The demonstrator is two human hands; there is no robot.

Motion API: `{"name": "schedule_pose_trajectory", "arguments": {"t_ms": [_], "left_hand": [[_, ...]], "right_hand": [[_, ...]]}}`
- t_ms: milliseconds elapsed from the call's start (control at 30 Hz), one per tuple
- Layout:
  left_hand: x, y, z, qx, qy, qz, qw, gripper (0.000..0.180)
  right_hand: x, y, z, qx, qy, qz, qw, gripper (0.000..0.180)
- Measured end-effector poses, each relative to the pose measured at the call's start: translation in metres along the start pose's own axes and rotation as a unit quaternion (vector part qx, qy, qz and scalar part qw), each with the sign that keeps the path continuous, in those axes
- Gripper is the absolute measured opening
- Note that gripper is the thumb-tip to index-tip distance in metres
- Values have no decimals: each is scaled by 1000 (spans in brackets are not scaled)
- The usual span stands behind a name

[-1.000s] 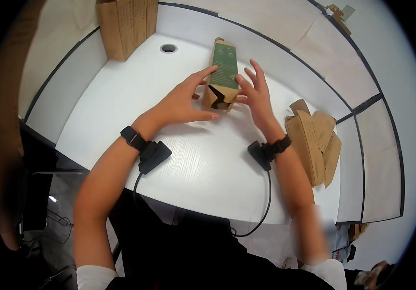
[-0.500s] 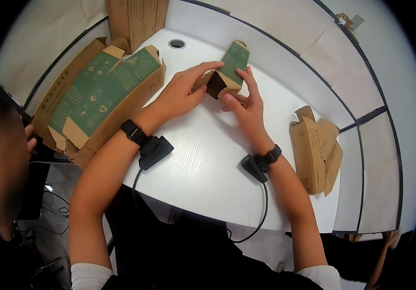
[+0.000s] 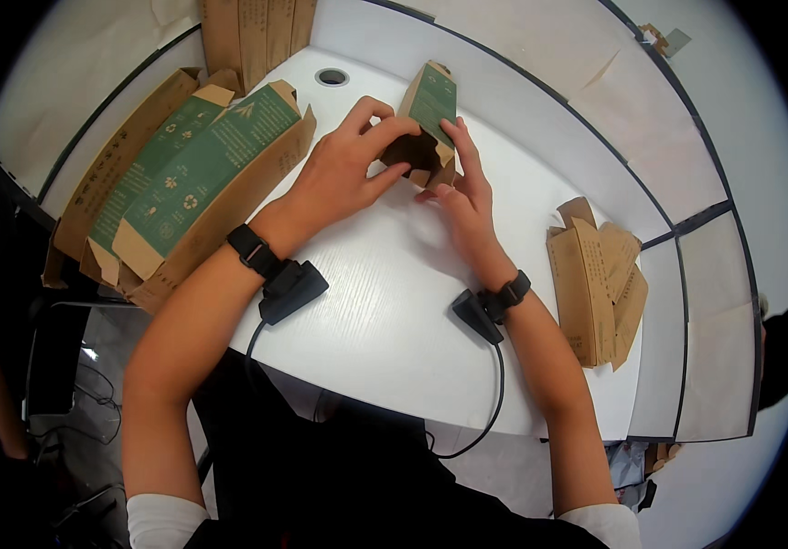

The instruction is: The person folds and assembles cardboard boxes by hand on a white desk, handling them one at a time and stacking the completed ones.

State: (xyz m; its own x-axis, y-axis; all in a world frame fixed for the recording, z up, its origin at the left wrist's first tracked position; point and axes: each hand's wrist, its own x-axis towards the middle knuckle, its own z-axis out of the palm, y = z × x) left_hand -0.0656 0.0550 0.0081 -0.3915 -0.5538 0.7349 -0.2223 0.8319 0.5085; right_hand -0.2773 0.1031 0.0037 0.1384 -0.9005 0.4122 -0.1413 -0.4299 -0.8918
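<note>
A slim cardboard box (image 3: 431, 102) with a green printed face stands out over the far middle of the white table, its open end tilted toward me. At that opening, my left hand (image 3: 339, 169) has its fingers bent over the upper left edge, thumb below. My right hand (image 3: 470, 197) grips the box's right side, index finger along the green face and thumb near the lower flap (image 3: 442, 174). Shadow darkens the box's inside. Part of its left side is covered by my left fingers.
Left on the white table (image 3: 385, 302) lies an open carton (image 3: 229, 215) with green boxes (image 3: 197, 183) in it. Upright brown cartons (image 3: 261, 41) stand at the back. Folded brown boxes (image 3: 590, 284) lie at the right. Low partitions (image 3: 540, 110) edge the table; cables hang from both wrist straps.
The box has shifted slightly up and left, and its open end shows wider. My left fingers have arched more. At the left, another person's hand has left the carton, and a green box there has shifted.
</note>
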Motion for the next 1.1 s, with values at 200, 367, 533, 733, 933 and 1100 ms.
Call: {"name": "schedule_pose_trajectory", "arguments": {"t_ms": [200,367,533,733,933,1100], "left_hand": [[-3,-5,1,15,-11,-7,1000,62],[0,7,1,39,-112,-22,993,83],[-3,0,8,27,-45,16,998,69],[2,-6,6,-2,91,40,995,35],[1,-4,10,-13,63,-29,997,53],[0,-3,8,-58,29,-59,996,52]], "right_hand": [[2,4,0,41,-18,8,999,75],[2,11,1,60,51,10,997,47],[4,9,7,124,98,42,987,49],[4,10,12,48,47,51,996,33],[4,17,8,68,48,65,994,11],[5,14,7,41,76,35,996,15]]}}
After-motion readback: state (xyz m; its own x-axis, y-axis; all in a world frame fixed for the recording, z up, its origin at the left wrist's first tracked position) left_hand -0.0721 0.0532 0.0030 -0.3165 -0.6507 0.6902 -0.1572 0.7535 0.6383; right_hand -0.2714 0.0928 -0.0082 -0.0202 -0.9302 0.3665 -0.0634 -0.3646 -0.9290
